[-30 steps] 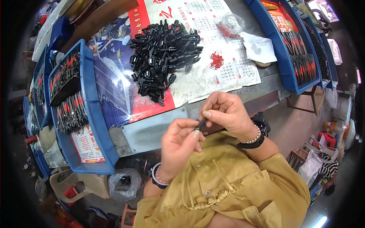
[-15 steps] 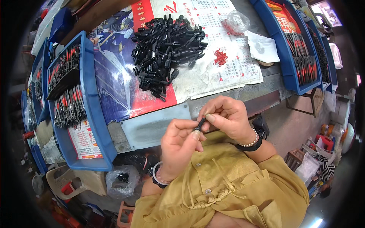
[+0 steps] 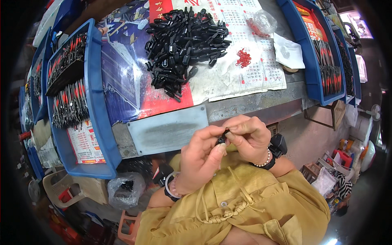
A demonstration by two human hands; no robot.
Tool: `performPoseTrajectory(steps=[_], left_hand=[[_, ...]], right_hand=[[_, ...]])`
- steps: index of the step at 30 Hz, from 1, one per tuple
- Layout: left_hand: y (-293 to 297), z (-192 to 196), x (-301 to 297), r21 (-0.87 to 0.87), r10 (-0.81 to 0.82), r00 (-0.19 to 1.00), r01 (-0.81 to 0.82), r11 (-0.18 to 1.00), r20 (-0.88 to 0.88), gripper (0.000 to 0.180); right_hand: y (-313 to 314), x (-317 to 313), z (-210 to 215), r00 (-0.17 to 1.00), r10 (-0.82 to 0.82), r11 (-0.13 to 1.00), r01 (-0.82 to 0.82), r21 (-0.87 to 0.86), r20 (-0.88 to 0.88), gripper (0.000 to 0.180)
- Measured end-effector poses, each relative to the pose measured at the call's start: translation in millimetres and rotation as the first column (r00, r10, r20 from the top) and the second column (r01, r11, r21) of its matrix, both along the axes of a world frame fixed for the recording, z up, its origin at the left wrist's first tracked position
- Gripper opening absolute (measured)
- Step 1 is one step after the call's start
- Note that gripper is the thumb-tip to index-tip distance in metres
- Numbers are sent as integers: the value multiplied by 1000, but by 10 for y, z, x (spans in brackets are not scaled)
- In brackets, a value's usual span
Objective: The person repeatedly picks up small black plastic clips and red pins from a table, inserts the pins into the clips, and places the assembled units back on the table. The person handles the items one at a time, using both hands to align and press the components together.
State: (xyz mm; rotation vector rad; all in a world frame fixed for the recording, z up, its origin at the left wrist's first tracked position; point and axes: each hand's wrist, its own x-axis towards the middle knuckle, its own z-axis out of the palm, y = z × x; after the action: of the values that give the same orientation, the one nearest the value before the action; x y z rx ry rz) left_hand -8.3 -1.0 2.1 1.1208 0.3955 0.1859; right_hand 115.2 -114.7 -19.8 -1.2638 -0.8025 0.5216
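The bench (image 3: pixel 245 102) is long and grey, and paper sheets cover most of its top. A big blue tray (image 3: pixel 98 122) sits on the left side of it, full of thin black and red tools lying in rows. Another blue tray (image 3: pixel 310 61) sits on the right side with more of the same tools. In the middle, on the paper, lies a big pile of black plastic parts (image 3: pixel 183 45). Just right of the pile is a little bunch of red bits (image 3: pixel 243 58), and a clear bag (image 3: pixel 263 20) lies a bit farther back.

Below the bench edge, close to the yellow shirt (image 3: pixel 245 204), the two hands meet. The left hand (image 3: pixel 200 159) and the right hand (image 3: pixel 247 136) both pinch one small black part (image 3: pixel 222 139) between their fingers. The fingers of both hands are closed on it, and most of the part is hidden. It is held in the air, well apart from the pile.
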Motion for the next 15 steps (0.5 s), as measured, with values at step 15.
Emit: performPoseTrajectory(steps=[15], left_hand=[[-117,-85,-20,122,189,981,-182,976,-49,31]], right_hand=[[55,-145,-126,987,-111,988,122,-91,113,22]])
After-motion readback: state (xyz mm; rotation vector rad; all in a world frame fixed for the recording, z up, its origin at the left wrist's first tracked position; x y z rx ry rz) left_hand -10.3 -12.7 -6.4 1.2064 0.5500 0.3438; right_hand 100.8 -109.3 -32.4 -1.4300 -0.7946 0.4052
